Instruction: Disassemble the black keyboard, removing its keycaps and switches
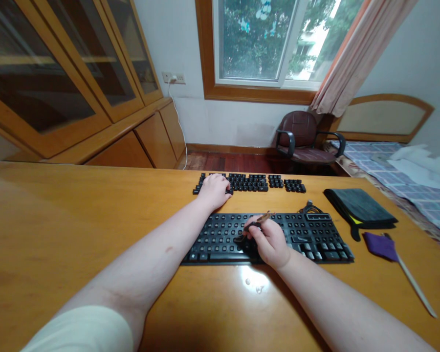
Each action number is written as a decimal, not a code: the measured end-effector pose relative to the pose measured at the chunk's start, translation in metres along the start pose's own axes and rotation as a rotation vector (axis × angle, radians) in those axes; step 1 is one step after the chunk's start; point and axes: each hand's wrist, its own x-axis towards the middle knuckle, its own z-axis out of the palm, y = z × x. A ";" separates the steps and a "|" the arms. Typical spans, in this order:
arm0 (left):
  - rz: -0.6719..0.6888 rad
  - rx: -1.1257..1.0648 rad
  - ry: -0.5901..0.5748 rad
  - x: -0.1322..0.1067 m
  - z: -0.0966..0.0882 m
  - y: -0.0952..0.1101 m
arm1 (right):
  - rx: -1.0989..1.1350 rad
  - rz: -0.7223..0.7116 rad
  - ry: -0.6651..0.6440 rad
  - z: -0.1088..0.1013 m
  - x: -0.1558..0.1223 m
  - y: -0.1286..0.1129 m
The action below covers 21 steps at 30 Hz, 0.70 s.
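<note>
A black keyboard base (300, 234) with its keycaps taken off lies on the wooden desk (77, 230). Behind it the loose black keycaps (256, 182) are laid out in rows. My left hand (214, 190) rests on the left end of those rows, fingers curled over some caps. My right hand (269, 242) sits over the middle of the keyboard base, closed on a small dark tool with a brownish tip (260, 220) that touches the base.
A folded dark cloth case (359, 208) lies right of the keyboard, with a purple cloth (379, 244) and a pale stick (414, 286) nearer the desk's right edge. A maroon armchair (304, 139), a bed and a wooden cabinet stand beyond the desk.
</note>
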 end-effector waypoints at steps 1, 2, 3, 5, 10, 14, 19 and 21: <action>-0.006 0.000 0.000 0.000 0.000 0.000 | -0.001 -0.001 -0.001 0.000 0.000 0.000; -0.010 0.001 -0.001 0.000 0.000 0.000 | -0.004 -0.004 -0.001 0.000 0.000 0.000; -0.014 0.005 -0.002 0.000 0.000 0.001 | -0.008 -0.006 -0.002 0.000 0.000 0.000; -0.016 0.009 -0.003 0.000 0.000 0.001 | -0.012 -0.010 -0.005 0.000 0.000 0.000; -0.006 0.025 -0.005 0.000 -0.001 0.002 | -0.014 -0.011 -0.006 -0.001 0.001 0.000; -0.008 0.042 -0.014 0.000 -0.001 0.002 | -0.013 -0.001 -0.011 -0.001 0.000 0.000; -0.012 0.044 -0.022 0.001 -0.003 0.002 | -0.008 0.000 -0.009 -0.001 0.000 0.000; -0.024 0.045 -0.032 0.001 -0.004 0.002 | -0.004 0.002 -0.010 -0.001 0.000 0.000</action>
